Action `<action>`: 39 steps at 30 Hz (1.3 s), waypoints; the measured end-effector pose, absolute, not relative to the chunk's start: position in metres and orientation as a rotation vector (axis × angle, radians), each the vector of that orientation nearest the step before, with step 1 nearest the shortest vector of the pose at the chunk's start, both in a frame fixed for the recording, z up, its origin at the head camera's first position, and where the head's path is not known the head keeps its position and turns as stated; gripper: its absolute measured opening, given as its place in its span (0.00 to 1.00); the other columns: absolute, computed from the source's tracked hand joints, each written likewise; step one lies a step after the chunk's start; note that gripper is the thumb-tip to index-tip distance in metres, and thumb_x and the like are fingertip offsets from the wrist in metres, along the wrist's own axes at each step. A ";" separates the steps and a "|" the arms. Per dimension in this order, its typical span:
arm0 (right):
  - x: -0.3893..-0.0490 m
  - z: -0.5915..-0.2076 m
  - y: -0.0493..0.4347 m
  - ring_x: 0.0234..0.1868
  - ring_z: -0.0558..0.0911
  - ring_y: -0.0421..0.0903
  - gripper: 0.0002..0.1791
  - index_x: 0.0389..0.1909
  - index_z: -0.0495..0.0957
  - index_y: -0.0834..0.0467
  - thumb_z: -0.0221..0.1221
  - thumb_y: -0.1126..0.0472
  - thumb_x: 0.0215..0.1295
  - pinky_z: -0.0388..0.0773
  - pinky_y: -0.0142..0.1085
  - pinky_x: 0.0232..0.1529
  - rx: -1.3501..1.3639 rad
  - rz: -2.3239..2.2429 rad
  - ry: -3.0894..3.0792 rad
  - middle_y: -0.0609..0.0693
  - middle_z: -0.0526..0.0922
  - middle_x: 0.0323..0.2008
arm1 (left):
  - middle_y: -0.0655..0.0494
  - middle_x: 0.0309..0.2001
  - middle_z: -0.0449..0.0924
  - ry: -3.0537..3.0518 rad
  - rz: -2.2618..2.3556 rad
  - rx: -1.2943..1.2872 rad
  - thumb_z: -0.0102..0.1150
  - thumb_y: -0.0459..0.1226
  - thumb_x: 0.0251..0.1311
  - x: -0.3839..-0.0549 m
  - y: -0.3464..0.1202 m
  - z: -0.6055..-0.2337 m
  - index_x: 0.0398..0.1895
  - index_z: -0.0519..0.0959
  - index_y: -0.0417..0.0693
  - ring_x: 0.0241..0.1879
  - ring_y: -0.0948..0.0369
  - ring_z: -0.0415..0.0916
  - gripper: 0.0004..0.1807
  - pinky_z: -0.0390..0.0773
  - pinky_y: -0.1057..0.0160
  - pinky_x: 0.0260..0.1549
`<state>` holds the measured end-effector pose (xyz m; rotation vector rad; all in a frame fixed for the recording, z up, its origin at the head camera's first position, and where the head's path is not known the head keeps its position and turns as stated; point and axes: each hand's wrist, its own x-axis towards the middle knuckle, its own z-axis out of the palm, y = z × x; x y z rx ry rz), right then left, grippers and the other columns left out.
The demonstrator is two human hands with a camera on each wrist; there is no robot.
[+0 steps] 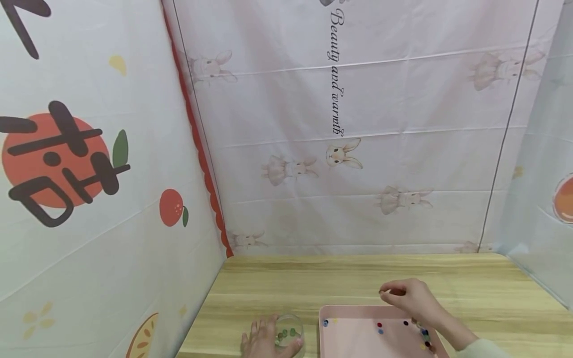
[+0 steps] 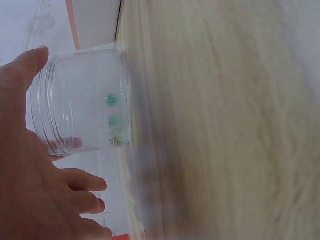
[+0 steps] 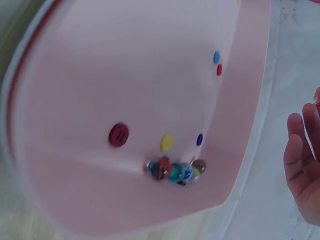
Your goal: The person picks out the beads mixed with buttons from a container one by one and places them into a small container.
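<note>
On the wooden tabletop stands a clear, round plastic jar point(image 2: 82, 82) with several green marbles point(image 2: 111, 100) at its bottom. My left hand point(image 1: 264, 340) grips the jar near its rim, thumb on one side and forefinger on the other, while the remaining fingers stay off it. Above the far edge of a pink tray point(image 1: 353, 343), my right hand point(image 1: 412, 298) pinches a small reddish glassy marble point(image 3: 317, 96) between thumb and fingertips. Only the edge of that marble shows in the right wrist view.
Several colourful marbles point(image 3: 175, 171) cluster along one side of the tray. Buttons lie scattered in it, among them a dark red button point(image 3: 119, 135) and a yellow button point(image 3: 167, 142). Printed cloth curtains point(image 1: 367, 99) surround the table point(image 1: 277, 278) at the back and sides.
</note>
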<state>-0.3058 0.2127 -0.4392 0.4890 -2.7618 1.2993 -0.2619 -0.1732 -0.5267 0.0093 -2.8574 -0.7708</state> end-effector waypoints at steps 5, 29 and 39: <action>-0.308 -0.437 0.202 0.35 0.83 0.38 0.13 0.45 0.86 0.51 0.65 0.49 0.65 0.79 0.30 0.32 0.489 1.339 -2.744 0.47 0.88 0.38 | 0.28 0.65 0.68 -2.859 -0.769 0.005 0.54 0.80 0.40 -0.263 -0.173 -0.526 0.65 0.71 0.48 0.68 0.30 0.59 0.58 0.47 0.20 0.61; -0.315 -0.438 0.120 0.35 0.83 0.40 0.13 0.48 0.85 0.52 0.63 0.52 0.68 0.78 0.31 0.29 0.696 1.675 -2.611 0.50 0.88 0.40 | 0.28 0.65 0.68 -2.845 -0.816 0.015 0.56 0.79 0.40 -0.259 -0.173 -0.521 0.65 0.71 0.46 0.68 0.29 0.58 0.58 0.46 0.21 0.62; -0.312 -0.441 0.092 0.33 0.83 0.46 0.13 0.47 0.86 0.53 0.63 0.52 0.67 0.78 0.34 0.25 0.741 1.780 -2.567 0.49 0.88 0.35 | 0.28 0.66 0.67 -2.869 -0.831 0.025 0.57 0.78 0.40 -0.260 -0.172 -0.520 0.66 0.71 0.47 0.69 0.29 0.57 0.57 0.45 0.21 0.62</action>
